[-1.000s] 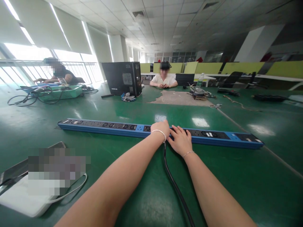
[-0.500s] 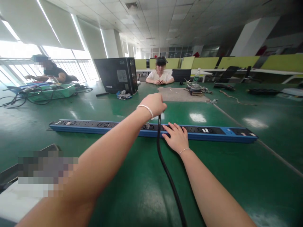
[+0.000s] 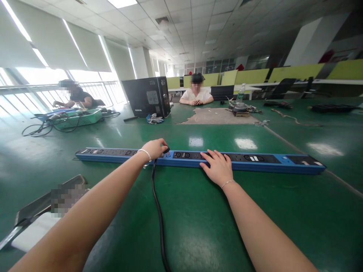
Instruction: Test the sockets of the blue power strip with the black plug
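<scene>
A long blue power strip with black sockets lies across the green table in front of me. My left hand is closed around the black plug of a thick power cord, right over the strip left of its middle. From that hand the black cord runs down toward me over the tabletop. My right hand rests on the strip right of the middle, fingers spread over its sockets and thumb by the near edge. Whether the plug touches a socket is hidden by my left fingers.
A black computer case stands at the back, gloves beside it. A green basket with cables sits back left, near a person. Another person sits opposite. A metal tray lies front left; a bottle stands back right.
My left hand has moved left and down with the plug, from above the strip's middle to close over its sockets. My right hand stays on the strip. The camera view has shifted somewhat.
</scene>
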Tool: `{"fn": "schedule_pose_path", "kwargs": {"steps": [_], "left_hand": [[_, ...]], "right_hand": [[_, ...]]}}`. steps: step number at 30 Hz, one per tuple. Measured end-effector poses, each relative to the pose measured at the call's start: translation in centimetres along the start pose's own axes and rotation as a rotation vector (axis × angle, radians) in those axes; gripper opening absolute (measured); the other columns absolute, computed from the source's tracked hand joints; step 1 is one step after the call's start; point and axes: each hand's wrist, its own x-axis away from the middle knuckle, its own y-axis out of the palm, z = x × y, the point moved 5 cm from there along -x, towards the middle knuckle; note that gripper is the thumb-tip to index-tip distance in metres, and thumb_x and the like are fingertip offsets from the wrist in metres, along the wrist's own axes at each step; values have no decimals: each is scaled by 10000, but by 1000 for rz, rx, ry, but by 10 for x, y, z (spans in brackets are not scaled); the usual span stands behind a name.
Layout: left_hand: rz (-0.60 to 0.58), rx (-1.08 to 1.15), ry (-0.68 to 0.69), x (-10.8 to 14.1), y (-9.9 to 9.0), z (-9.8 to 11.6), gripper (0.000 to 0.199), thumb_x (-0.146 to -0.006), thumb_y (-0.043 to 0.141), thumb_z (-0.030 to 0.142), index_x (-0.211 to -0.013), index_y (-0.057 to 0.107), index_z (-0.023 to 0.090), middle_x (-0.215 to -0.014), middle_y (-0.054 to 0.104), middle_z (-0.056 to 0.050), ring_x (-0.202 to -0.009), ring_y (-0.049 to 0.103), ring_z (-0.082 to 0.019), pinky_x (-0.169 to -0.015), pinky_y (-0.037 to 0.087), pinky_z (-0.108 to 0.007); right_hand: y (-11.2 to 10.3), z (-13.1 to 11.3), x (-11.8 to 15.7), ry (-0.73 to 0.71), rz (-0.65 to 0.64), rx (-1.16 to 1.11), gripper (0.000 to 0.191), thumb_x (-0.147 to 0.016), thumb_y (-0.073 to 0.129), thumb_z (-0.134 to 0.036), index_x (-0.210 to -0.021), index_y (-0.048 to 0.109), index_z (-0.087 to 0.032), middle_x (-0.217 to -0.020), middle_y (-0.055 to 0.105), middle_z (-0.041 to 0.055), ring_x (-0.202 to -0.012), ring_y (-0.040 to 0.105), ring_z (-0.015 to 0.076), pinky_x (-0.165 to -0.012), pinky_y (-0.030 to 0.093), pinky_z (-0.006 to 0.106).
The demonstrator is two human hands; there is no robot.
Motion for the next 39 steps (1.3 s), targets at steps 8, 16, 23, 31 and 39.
{"fn": "schedule_pose_path", "kwargs": {"steps": [8, 16, 23, 31, 39], "left_hand": [[-58, -29, -17, -9, 2, 10, 316, -766, 436, 416, -948, 623, 239, -667, 686, 1, -716, 639, -174, -667, 443, -243], [-87, -104, 5, -15, 2, 14, 286, -743, 473, 396, -897, 636, 219, -690, 690, -30, -736, 642, -188, -698, 451, -254], [-56, -151, 12, -15, 12, 23, 297, -752, 462, 353, -947, 626, 200, -930, 690, -104, -884, 632, -242, -753, 470, -323], [16, -146, -36, -5, 25, 25, 324, -801, 418, 366, -1040, 573, 212, -997, 672, -114, -921, 625, -240, -755, 479, -337], [-1, -156, -24, -3, 24, 28, 328, -827, 391, 370, -1065, 537, 198, -1011, 664, -130, -952, 616, -251, -776, 472, -358]], "right_hand": [[1, -2, 0, -4, 19, -6, 398, -830, 457, -465, -1211, 528, -371, -1325, 482, -11, -1228, 359, 217, -1006, 182, 448], [1, -1, 0, -8, 37, 2, 386, -829, 460, -456, -1197, 539, -371, -1312, 493, -10, -1220, 370, 217, -998, 193, 446], [1, 0, -1, -4, 35, 19, 389, -829, 454, -458, -1202, 534, -379, -1313, 492, -15, -1222, 368, 213, -998, 195, 439], [2, 0, -2, -3, 5, 51, 403, -841, 419, -467, -1217, 526, -371, -1316, 489, -11, -1220, 367, 224, -990, 206, 451], [2, -1, -2, -7, 16, 65, 400, -839, 417, -466, -1211, 531, -372, -1310, 496, -15, -1218, 375, 221, -986, 222, 452]]}}
